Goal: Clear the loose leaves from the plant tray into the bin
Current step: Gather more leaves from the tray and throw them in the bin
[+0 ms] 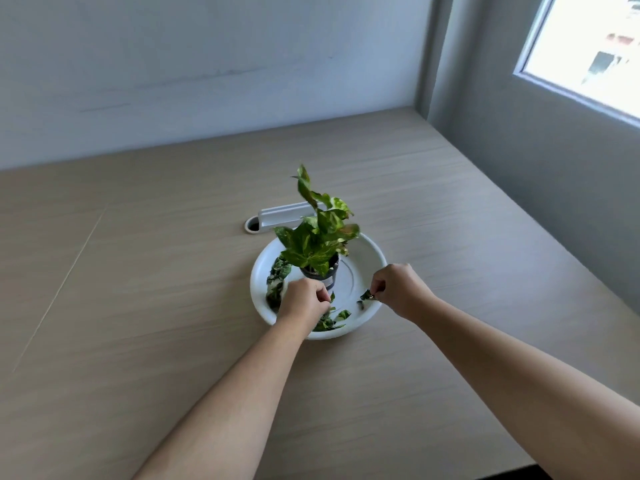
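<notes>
A round white plant tray (372,252) lies on the wooden table, with a small potted plant (317,237) standing in its middle. Loose green leaves (275,280) lie along the tray's left side, and more at its front. My left hand (303,303) is over the tray's front left, fingers pinched on a leaf beside the pot. My right hand (398,289) hovers over the tray's right side and pinches a small dark leaf (366,295) between its fingertips. No bin is in view.
A white cable cover (287,216) with a round cable hole (252,225) sits on the table (138,271) just behind the tray. Walls close off the back and right, with a window (588,46) at the upper right. The table's near edge shows at the bottom right.
</notes>
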